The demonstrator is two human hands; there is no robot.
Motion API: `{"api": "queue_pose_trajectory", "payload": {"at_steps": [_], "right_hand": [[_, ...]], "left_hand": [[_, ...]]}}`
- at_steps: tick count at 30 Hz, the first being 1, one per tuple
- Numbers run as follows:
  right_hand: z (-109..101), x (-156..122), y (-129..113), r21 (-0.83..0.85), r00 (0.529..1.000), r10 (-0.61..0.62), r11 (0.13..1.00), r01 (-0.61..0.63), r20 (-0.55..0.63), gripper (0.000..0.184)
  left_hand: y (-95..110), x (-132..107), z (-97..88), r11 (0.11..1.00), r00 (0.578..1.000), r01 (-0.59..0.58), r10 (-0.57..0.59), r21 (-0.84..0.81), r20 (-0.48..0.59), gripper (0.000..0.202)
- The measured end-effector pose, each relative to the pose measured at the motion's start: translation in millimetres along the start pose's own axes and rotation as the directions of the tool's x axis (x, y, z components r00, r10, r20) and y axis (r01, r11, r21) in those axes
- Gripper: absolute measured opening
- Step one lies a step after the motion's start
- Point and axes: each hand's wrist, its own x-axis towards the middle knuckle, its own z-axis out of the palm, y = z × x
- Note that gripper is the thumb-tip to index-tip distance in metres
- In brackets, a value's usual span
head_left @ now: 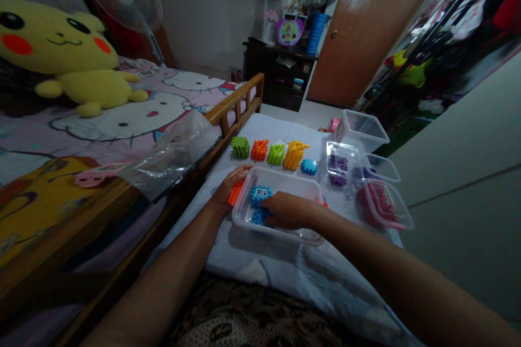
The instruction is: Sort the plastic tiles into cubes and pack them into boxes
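A clear plastic box [280, 176] with orange side latches sits on the pale cloth in front of me. My left hand [228, 188] is closed on its left side, by the orange latch [236, 193]. Reaching down inside the box, my right hand [287, 210] has its fingers closed at a blue toy block [260, 217]; the fingertips are partly hidden. Another blue block with a white grid pattern [260, 193] lies just behind. Beyond the box stand stacks of toy blocks: dark green [240, 147], orange [259, 149], lime green [276, 154], yellow [294, 156] and light blue [309, 167].
To the right are a clear container with purple blocks [337, 169], a tub with red contents [378, 203] and another clear bin [364, 129]. A wooden rail [234, 100] borders the left, with a clear plastic bag [171, 154] over it.
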Motion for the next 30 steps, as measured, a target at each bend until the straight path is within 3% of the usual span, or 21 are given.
{"api": "queue_pose_trajectory", "payload": {"at_steps": [11,30], "right_hand": [[3,4,6,-0.039,0.999,-0.045,0.998,0.044,-0.014,0.030],[-5,3,-7,-0.074,0.999,-0.009,0.997,0.006,-0.037,0.029]], "left_hand": [[1,0,2.3,1.000,1.000,-0.007,0.007,0.011,-0.013,0.041],[4,1,3.3,1.000,1.000,0.014,-0.014,0.014,0.013,0.037]]}}
